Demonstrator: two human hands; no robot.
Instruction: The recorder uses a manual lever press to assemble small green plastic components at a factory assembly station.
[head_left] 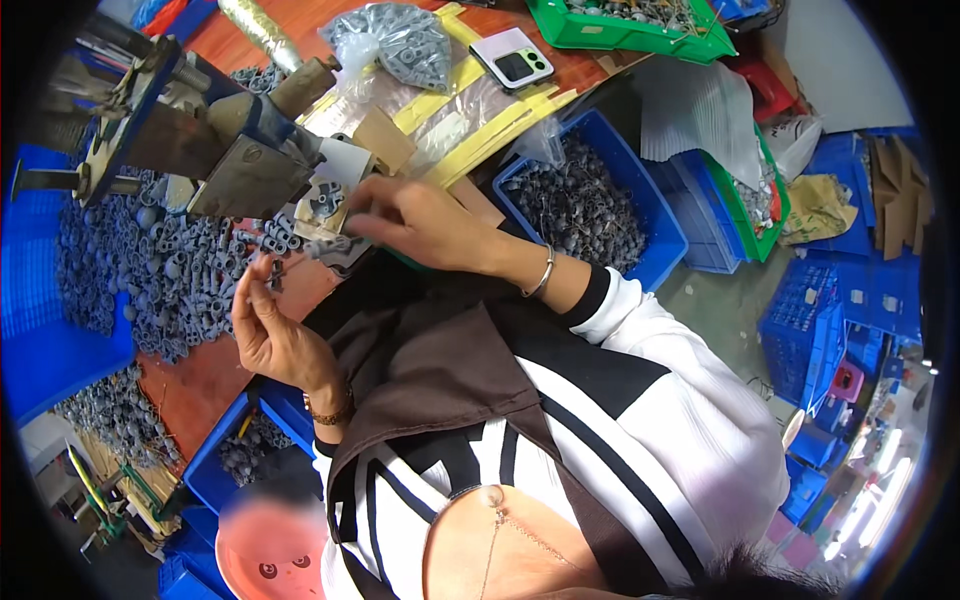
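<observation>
Head view: a small grey rubber part [274,272] is pinched at the fingertips of the left hand [270,335], which is raised palm-up over the near edge of the counter [205,385]. The right hand [420,222] reaches forward with its fingers closed on another grey part [325,246], just under the nose of a blue-and-grey press machine [200,130]. The two hands are apart, the right ahead of the left.

A heap of grey rubber parts [150,270] spreads over the counter to the left of the hands and runs up to a blue tray wall [40,350]. The counter top is reddish-brown; further back it carries yellow tape strips [470,120], a clear bag of grey parts [400,45] and a folding phone [512,62].

To the right, beside the counter's edge, a blue bin [590,205] is filled with dark parts. Beyond it stand a green crate [630,25] and stacked blue crates [830,320] on the floor. Open room is tight: machine ahead, heap left, bin right.
</observation>
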